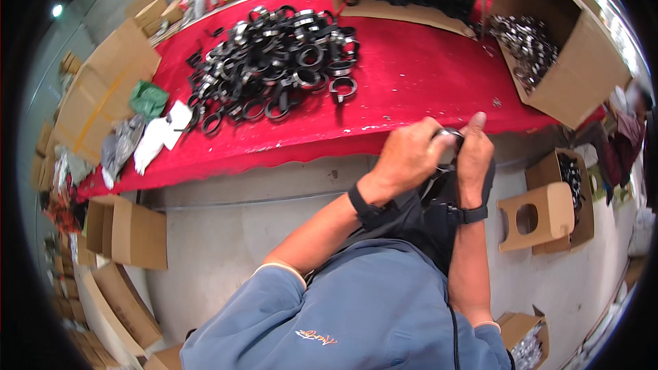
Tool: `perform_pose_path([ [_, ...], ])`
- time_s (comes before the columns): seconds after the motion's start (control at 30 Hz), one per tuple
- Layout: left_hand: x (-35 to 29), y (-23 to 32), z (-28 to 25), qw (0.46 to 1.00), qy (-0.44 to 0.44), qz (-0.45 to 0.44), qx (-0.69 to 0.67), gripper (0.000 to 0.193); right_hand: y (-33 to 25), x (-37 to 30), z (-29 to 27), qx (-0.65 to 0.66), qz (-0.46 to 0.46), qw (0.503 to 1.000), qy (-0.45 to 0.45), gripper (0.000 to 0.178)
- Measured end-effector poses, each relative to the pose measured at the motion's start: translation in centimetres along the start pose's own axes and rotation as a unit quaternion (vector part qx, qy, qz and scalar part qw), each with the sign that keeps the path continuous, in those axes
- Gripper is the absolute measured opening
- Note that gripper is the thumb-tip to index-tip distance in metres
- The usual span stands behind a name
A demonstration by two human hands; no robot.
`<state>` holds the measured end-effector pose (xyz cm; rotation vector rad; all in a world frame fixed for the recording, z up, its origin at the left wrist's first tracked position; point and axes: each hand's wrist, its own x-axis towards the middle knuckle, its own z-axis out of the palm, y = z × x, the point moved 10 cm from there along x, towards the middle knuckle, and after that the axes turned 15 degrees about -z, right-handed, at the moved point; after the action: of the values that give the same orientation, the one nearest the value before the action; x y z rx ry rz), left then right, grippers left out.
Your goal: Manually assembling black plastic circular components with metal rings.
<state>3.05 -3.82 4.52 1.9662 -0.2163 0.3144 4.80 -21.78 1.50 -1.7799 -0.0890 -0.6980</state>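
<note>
My left hand (409,154) and my right hand (475,157) meet in front of my body, just off the table's front edge. Between them they grip a black-and-silver ring (449,138), which looks like a clamp. The left fingers are closed on its left side, and the right hand closes on the other side with its thumb up. My fingers hide part of the ring. A large heap of similar rings (274,62) lies on the red-covered table (418,62), farther off to the left. A single ring (342,87) rests at the heap's right edge.
An open carton (404,17) of black parts stands at the back of the table. Another carton (596,62), tipped toward me, spills shiny metal parts at the right. Plastic bags (149,99) and white gloves (154,140) lie at the left. A brown stool (534,216) stands on the floor.
</note>
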Motion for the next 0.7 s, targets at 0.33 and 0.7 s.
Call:
perform_pose_path([
  [0.33,14.6,-12.7,4.3,0.926,-0.088,-0.304,-0.207,0.041,6.3,7.0,8.5,0.068,0.024,0.972,-0.225,0.085],
  [0.7,28.7,-19.2,2.5,0.935,0.162,-0.277,-0.149,0.049,22.8,26.1,24.2,0.253,0.24,0.908,-0.233,0.086],
])
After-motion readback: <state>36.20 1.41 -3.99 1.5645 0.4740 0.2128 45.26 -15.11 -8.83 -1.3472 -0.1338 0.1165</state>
